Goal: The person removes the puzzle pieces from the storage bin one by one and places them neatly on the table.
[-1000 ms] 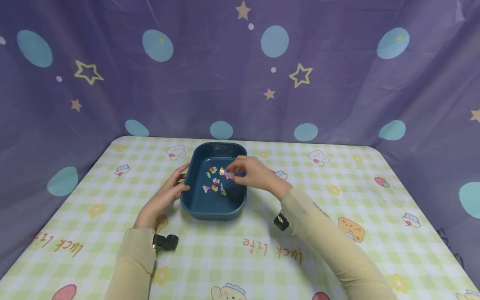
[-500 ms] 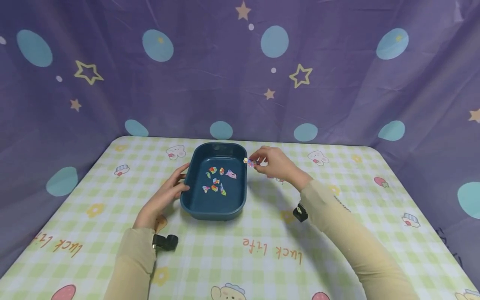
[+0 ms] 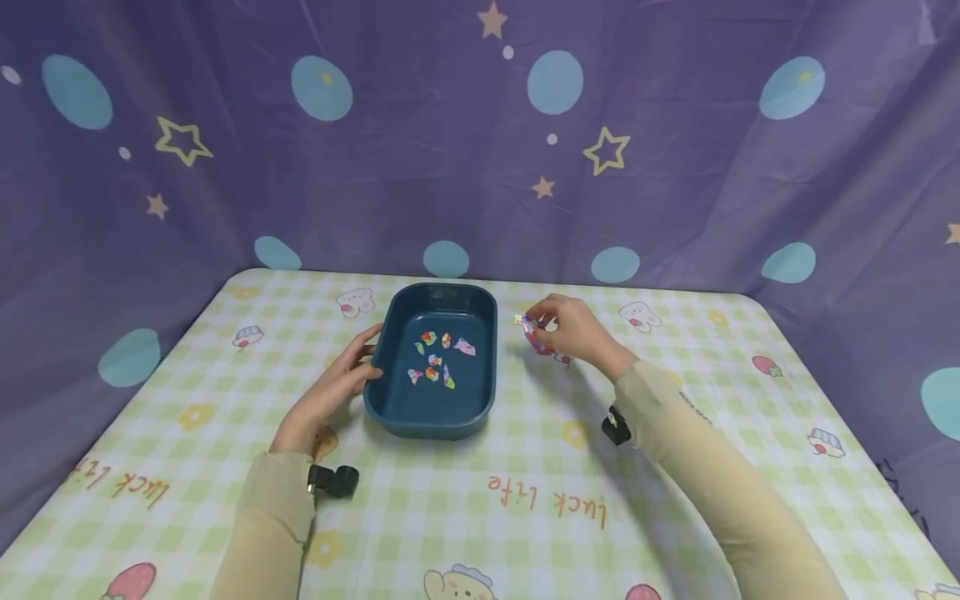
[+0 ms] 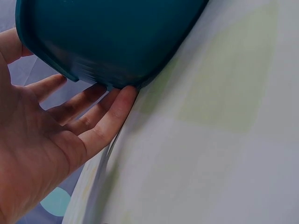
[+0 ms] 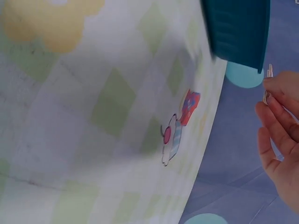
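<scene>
In the head view a dark teal plastic basin (image 3: 430, 408) stands on the table, with several small colourful stickers (image 3: 464, 346) scattered on its floor. My left hand (image 3: 333, 387) holds the basin's left side, thumb at the rim and fingertips against the lower outer wall, as the left wrist view shows. To the right of the basin, my right hand (image 3: 576, 329) pinches shiny, multicoloured stickers (image 3: 519, 319) between thumb and fingers; the right wrist view shows them edge-on. Below that hand a red patterned sticker (image 5: 189, 108) lies on the tablecloth, partly hidden in the head view.
A green-and-white checked tablecloth (image 3: 420, 517) with printed cartoons and lettering covers the table. Behind it hangs a purple curtain (image 3: 420, 183) with stars and blue ovals. Black wrist cameras (image 3: 333, 481) sit at both wrists.
My right hand has moved right, from over the basin, across its rim to above the tablecloth, carrying the pinched stickers. A pink sticker in the basin is now uncovered. The left hand keeps its place.
</scene>
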`<state>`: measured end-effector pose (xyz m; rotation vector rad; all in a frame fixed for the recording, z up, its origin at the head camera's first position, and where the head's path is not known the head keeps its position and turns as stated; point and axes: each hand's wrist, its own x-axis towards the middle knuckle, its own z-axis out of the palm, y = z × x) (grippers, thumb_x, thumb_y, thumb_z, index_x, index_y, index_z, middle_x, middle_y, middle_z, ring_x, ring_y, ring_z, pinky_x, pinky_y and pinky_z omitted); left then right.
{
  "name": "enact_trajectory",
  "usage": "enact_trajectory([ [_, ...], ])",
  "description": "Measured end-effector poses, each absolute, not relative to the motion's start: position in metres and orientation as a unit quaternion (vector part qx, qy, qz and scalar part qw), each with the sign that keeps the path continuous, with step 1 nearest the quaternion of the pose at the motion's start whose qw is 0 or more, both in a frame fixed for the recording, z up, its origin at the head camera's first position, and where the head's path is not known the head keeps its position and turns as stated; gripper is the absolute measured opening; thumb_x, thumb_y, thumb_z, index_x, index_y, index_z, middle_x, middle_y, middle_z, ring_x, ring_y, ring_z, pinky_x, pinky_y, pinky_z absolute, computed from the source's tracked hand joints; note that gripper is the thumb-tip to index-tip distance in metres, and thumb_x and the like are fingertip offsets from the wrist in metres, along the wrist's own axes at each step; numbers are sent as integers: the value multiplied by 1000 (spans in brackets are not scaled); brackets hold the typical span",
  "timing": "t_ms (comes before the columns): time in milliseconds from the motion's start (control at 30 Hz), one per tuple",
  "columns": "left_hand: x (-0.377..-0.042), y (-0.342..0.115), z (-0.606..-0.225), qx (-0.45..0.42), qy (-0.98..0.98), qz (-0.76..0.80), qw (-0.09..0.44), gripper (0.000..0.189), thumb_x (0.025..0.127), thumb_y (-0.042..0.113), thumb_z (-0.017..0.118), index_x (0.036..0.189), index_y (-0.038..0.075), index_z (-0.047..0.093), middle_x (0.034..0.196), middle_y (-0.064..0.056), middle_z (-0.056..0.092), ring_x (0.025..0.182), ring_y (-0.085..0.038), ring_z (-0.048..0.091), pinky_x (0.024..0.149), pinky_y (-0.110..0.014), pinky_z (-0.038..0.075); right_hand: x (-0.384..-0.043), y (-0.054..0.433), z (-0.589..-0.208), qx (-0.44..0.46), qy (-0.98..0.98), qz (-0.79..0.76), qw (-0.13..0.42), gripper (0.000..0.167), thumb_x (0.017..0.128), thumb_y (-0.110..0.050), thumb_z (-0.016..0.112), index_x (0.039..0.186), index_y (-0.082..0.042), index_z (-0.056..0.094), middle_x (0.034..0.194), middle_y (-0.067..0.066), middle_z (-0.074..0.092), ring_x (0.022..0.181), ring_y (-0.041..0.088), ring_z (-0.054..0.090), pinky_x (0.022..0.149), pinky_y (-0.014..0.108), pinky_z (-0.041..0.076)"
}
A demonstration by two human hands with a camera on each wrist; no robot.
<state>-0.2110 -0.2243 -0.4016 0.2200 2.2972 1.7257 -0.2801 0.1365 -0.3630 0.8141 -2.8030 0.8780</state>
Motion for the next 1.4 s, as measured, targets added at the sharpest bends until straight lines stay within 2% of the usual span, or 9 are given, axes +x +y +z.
enact_trajectory([
  [367, -213, -224, -399, 71, 795, 589, 127, 69, 88, 13, 47, 146, 32, 14, 142, -17, 24, 124, -34, 35, 92, -43, 40, -288, 151, -374, 239, -931, 270, 53, 23, 76, -9, 66, 98, -4, 68, 97, 9, 64, 85, 22, 61, 76, 36, 47],
  [733, -211, -222, -398, 64, 798, 586, 129, 69, 87, 14, 48, 145, 36, 16, 143, -16, 25, 126, -33, 33, 95, -48, 35, -292, 173, -389, 157, -946, 283, 28, 26, 77, -10, 66, 101, -1, 66, 98, 14, 65, 87, 25, 60, 76, 37, 47],
  [900, -210, -221, -398, 63, 800, 583, 129, 69, 87, 15, 48, 144, 37, 16, 143, -16, 25, 126, -33, 33, 96, -48, 33, -294, 177, -398, 149, -948, 279, 19, 24, 78, -12, 66, 100, -2, 66, 95, 14, 65, 83, 24, 61, 74, 35, 48],
  [1133, -212, -222, -401, 66, 792, 594, 127, 69, 88, 11, 47, 146, 31, 15, 142, -18, 25, 125, -34, 33, 93, -44, 39, -294, 179, -409, 147, -950, 275, 18, 21, 78, -11, 67, 97, -2, 67, 92, 12, 67, 81, 22, 63, 71, 34, 49],
  [1400, -211, -223, -401, 64, 796, 589, 124, 69, 88, 13, 47, 146, 32, 15, 142, -17, 25, 127, -33, 31, 96, -48, 34, -296, 177, -412, 139, -952, 271, 10, 19, 78, -12, 66, 95, -2, 68, 90, 12, 67, 80, 22, 63, 73, 35, 48],
])
